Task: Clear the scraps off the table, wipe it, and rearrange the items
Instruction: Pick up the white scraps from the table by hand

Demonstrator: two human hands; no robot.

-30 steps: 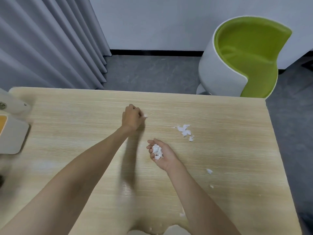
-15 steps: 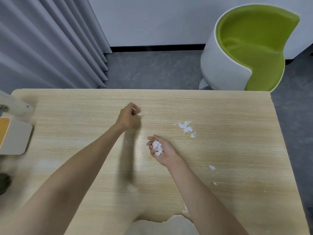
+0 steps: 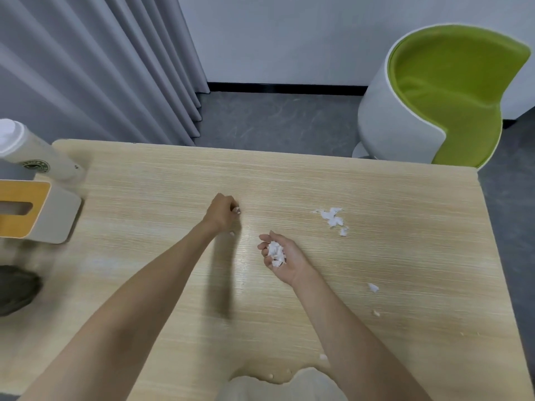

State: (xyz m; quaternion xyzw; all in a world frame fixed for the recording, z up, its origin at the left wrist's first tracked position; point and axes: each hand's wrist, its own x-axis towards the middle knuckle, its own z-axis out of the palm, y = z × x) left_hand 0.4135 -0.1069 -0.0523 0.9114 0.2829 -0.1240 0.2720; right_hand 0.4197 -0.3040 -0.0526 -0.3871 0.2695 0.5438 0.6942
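Currently both bare forearms reach out over the wooden table [image 3: 405,256]. Left hand [image 3: 221,212] is curled knuckles-up near the table's middle, fingers pinched shut on a tiny white scrap [image 3: 236,210] that shows just at the fingertips; a second small white fleck [image 3: 232,233] lies on the wood directly under the wrist side of that hand. Whether the hand touches the surface cannot be told.

Right hand [image 3: 282,257] sits palm-up, to the right of the left and nearer the person, fingers loosely cupped — half open — around a small heap of collected scraps [image 3: 275,251] resting in the palm.

Loose scraps on the table:
- a cluster of torn white pieces [image 3: 332,217], beyond and to the right of the right hand, apart from it
- one piece [image 3: 373,287] right of the right forearm, with a smaller crumb [image 3: 376,313] nearer the person
- a few crumbs [image 3: 322,356] close to the near edge, beside the right forearm

Other items, all at the left edge of the table, well apart from both hands: a cream tissue box with an orange top [image 3: 37,215], a pale lidded cup [image 3: 31,156] behind it — appears to lean, though lens distortion may account for this — and a dark object [image 3: 16,287], partly cut off, nearer the person.

Beyond the table: grey curtain [image 3: 86,68] and a white chair with green lining [image 3: 445,96].
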